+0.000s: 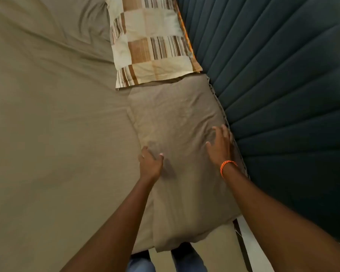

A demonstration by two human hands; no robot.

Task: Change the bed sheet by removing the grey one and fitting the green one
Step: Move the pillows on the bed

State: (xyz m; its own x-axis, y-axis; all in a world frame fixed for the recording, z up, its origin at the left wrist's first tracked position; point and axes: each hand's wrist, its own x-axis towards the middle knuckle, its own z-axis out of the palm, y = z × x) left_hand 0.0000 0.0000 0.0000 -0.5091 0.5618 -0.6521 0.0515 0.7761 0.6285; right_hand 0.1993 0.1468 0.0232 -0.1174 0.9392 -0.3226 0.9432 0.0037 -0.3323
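While lying lengthwise along the bed's head edge beside the dark teal padded headboard (283, 95), olive-green cloth-cased pillow (177, 118) under both hands: left hand (150, 165) resting mid-pillow, fingers loosely spread; right hand (220, 146) splayed nearer headboard; olive-green fitted sheet (47, 134) spread beneath
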